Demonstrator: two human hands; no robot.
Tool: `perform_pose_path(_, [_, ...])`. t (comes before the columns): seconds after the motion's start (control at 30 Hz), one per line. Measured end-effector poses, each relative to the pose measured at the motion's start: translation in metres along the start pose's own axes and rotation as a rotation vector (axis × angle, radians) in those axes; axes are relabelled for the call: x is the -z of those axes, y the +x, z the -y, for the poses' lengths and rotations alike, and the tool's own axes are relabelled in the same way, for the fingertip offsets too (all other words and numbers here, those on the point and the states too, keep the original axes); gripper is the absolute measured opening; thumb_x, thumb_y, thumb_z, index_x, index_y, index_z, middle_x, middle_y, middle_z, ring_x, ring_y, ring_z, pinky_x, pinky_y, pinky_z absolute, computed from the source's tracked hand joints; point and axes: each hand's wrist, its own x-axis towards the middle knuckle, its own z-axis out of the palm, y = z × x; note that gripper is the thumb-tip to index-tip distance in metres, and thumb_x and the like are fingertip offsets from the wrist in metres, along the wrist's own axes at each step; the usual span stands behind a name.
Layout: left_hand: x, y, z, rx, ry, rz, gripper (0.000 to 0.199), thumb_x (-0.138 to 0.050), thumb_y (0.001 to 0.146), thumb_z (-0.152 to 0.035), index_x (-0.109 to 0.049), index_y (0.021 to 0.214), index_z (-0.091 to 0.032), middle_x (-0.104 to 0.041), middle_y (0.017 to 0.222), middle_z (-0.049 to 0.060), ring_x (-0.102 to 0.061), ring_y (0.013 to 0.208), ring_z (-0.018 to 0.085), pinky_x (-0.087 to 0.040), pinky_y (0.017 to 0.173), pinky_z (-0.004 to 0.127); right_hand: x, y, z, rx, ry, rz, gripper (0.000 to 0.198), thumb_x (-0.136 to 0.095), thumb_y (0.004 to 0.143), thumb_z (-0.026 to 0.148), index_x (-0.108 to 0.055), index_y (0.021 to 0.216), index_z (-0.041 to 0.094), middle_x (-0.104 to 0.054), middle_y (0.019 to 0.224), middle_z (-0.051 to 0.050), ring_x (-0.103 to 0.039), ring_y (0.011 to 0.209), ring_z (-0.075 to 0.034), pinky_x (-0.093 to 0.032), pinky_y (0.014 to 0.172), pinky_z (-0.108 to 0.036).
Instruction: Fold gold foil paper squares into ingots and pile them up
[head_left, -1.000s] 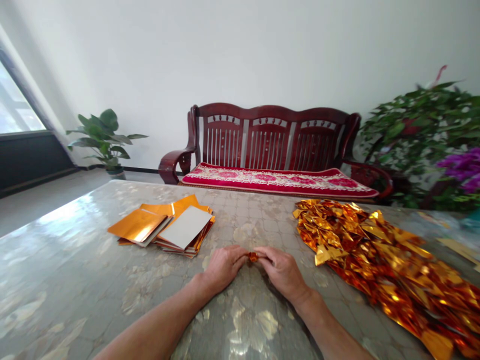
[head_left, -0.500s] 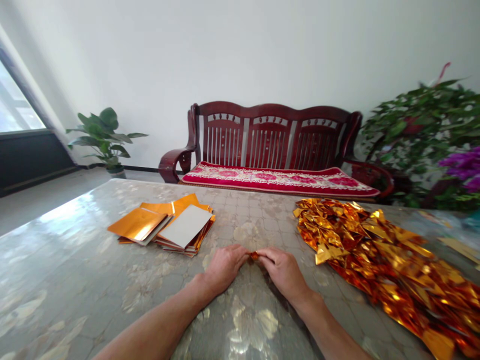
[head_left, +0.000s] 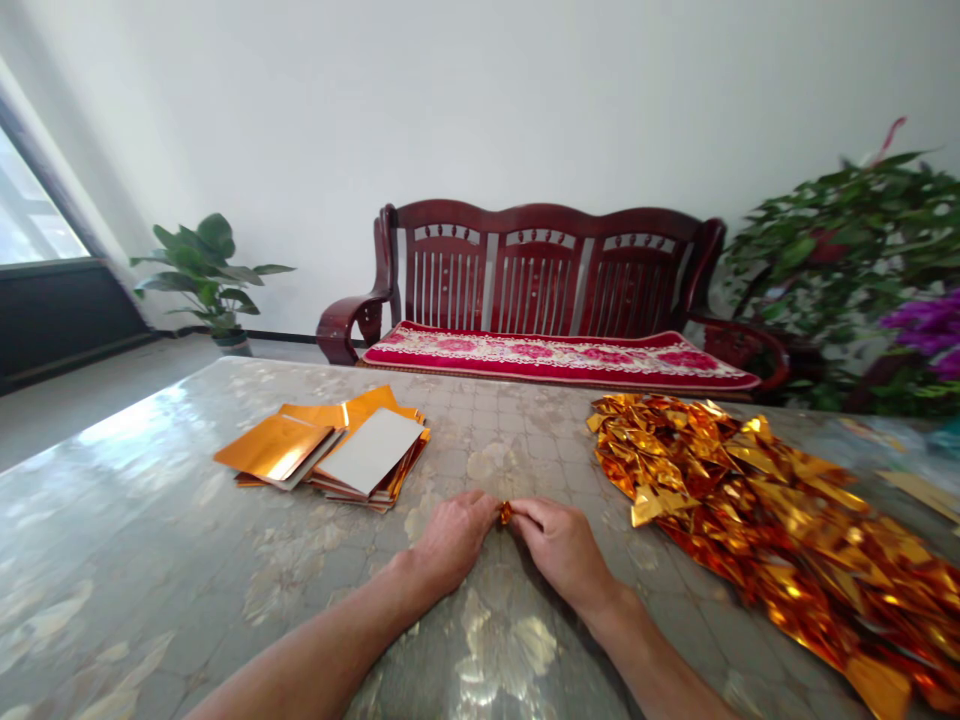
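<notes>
A small piece of shiny orange-gold foil paper (head_left: 505, 513) is pinched between my two hands, just above the middle of the table. My left hand (head_left: 456, 538) grips its left side, fingers closed. From the right, my right hand (head_left: 561, 540) holds the other side between thumb and fingers; most of the piece is hidden by the fingertips. Left of my hands lies a loose stack of gold foil sheets (head_left: 277, 446), with a grey-white backed sheet (head_left: 373, 450) on top. To the right spreads a long heap of folded gold foil pieces (head_left: 750, 500).
The table (head_left: 187, 560) has a glossy floral cover. Behind it stands a dark red wooden bench (head_left: 536, 285) with a red patterned cushion (head_left: 559, 360). Potted plants (head_left: 214, 270) stand at the left and right. Clear plastic (head_left: 874, 440) lies at the table's far right.
The foil piece has turned slightly between my fingertips and shows a little more of itself. Both hands stay nearly in place, and the stack and heap look the same.
</notes>
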Motion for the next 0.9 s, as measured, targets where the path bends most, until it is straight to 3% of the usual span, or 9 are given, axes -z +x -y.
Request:
perform_pose_path(0.53, [-0.005, 0.000, -0.002, -0.001, -0.033, 0.019, 0.020, -0.039, 0.100, -0.021, -0.055, 0.087, -0.020, -0.066, 0.086, 0.003, -0.063, 0.080, 0.017, -0.043, 0.070, 0.024, -0.003, -0.002, 0.006, 0.091, -0.110, 0.020, 0.025, -0.051, 0.092, 0.018, -0.072, 0.082, 0.025, -0.076, 0.083, -0.003, -0.069, 0.076, -0.016, -0.049, 0.070, -0.024])
perform_pose_path(0.9, [-0.001, -0.003, -0.013, 0.018, 0.138, 0.124, 0.014, -0.038, 0.094, -0.012, -0.050, 0.095, -0.019, -0.067, 0.088, 0.007, -0.067, 0.084, 0.022, -0.050, 0.072, 0.030, -0.010, -0.005, 0.016, 0.064, -0.208, -0.026, 0.027, -0.049, 0.089, 0.012, -0.068, 0.074, 0.023, -0.072, 0.073, -0.003, -0.066, 0.068, -0.014, -0.041, 0.065, -0.022])
